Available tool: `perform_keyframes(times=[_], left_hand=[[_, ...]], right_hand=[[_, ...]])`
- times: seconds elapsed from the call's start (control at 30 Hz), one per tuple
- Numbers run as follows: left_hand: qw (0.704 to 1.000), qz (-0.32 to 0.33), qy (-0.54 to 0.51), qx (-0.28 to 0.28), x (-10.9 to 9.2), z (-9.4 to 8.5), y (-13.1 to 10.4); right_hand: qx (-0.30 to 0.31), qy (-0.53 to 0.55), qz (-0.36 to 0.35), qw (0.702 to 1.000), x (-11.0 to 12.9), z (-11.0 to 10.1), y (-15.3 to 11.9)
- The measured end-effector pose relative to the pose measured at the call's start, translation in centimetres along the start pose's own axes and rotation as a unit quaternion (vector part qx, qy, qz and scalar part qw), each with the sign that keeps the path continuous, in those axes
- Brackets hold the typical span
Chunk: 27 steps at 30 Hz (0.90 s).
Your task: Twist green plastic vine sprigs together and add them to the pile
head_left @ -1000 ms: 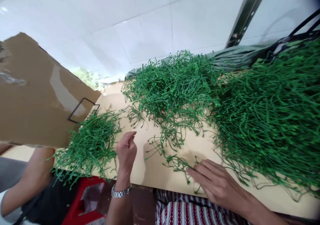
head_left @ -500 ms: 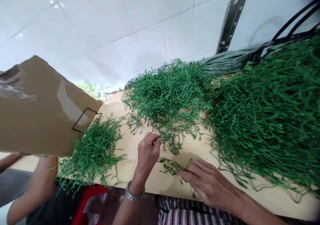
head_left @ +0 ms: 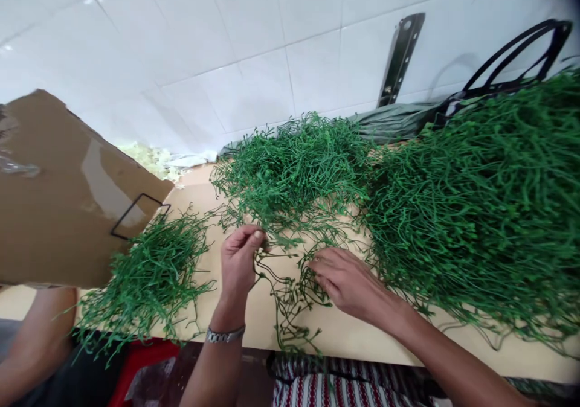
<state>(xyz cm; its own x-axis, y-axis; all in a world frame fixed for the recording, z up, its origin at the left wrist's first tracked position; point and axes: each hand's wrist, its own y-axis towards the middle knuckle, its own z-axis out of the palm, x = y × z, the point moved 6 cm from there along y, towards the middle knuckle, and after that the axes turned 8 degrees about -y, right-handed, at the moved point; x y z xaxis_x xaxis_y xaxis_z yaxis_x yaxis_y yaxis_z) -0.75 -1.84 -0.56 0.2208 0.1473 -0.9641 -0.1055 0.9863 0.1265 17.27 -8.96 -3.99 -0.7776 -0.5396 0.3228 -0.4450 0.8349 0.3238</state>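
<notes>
Green plastic-looking stems lie in a middle pile (head_left: 294, 165), a large right pile (head_left: 480, 208) and a smaller left pile (head_left: 149, 274) on the tan table (head_left: 353, 334). My left hand (head_left: 241, 253), with a metal watch on its wrist, is pinched closed around thin green stems just below the middle pile. My right hand (head_left: 342, 277) reaches into loose stems right of it, its fingers bent down and their tips partly hidden among them. Between and below the hands, a loose cluster of stems (head_left: 290, 316) hangs toward the table's front edge.
A cardboard box (head_left: 58, 195) with a black wire frame (head_left: 140, 217) stands at the left. Behind the piles are a green cloth (head_left: 394, 123), black bag handles (head_left: 516, 51) and a tiled wall. Another person's arm (head_left: 40, 334) and a red container (head_left: 140, 358) show at lower left.
My left hand has moved slightly left and up. My right hand has moved up and left into the stems, leaving the small bunch it held. More loose stems now lie between the hands.
</notes>
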Motion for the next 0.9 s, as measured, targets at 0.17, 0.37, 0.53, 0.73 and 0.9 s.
perform_keyframes(times=[0.17,0.37,0.53,0.73,0.9], left_hand=[[0.984,0.166,0.009,-0.059,-6.8,-3.0,2.2],[0.983,0.059,0.150,0.087,-8.3,-0.9,1.4],[0.914,-0.231,0.098,0.319,-0.8,4.0,-3.8],[0.916,-0.269,0.080,0.287,4.5,4.0,-4.1],[0.936,-0.194,0.114,0.272,4.2,3.7,-3.4]], right_hand=[[0.131,-0.093,0.058,0.985,-1.6,4.5,3.9],[0.124,-0.106,0.109,0.981,-2.3,5.8,9.3],[0.126,-0.073,0.096,0.985,-2.5,5.9,9.3],[0.106,0.007,0.019,0.994,-3.8,3.7,7.5],[0.035,0.056,0.017,0.998,-4.8,1.8,5.5]])
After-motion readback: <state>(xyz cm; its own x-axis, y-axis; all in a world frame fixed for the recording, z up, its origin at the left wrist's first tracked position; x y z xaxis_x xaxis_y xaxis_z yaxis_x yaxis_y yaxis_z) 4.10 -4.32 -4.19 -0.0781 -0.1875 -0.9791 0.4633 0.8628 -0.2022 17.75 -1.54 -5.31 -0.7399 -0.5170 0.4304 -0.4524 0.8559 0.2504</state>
